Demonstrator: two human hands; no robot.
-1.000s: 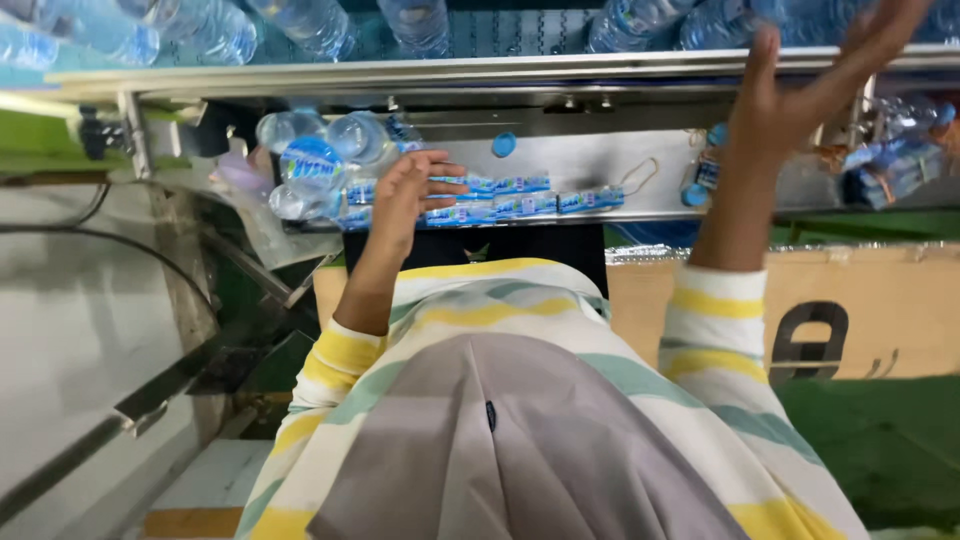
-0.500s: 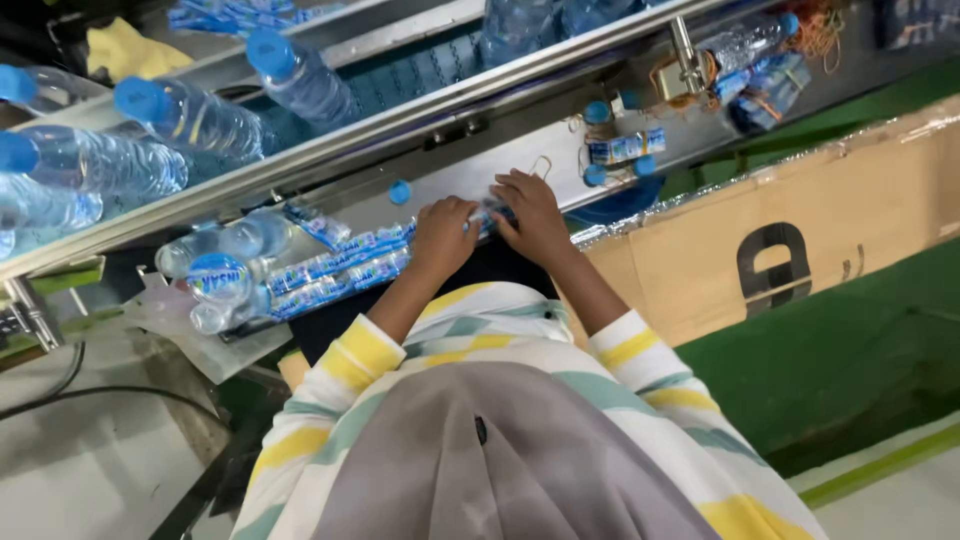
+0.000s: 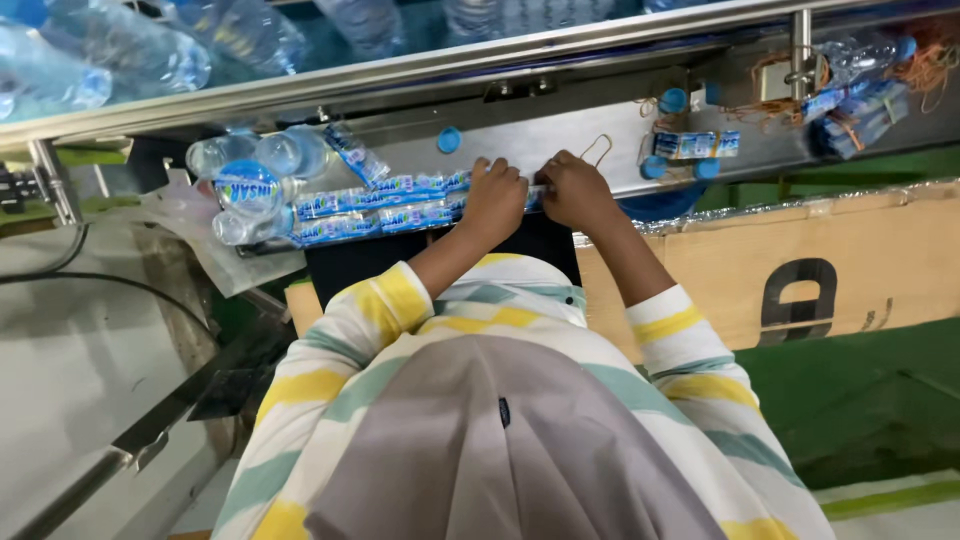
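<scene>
Both hands are working at the front edge of the steel ledge [image 3: 560,130]. The left hand [image 3: 497,198] and right hand [image 3: 573,190] are curling closed, pinching the right end of the label strips [image 3: 375,207]; bottles [image 3: 255,175] are lying at the strips' left end.

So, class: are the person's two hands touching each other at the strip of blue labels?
Apart. The head view shows a narrow gap between left hand and right hand, both on the label strip.
</scene>
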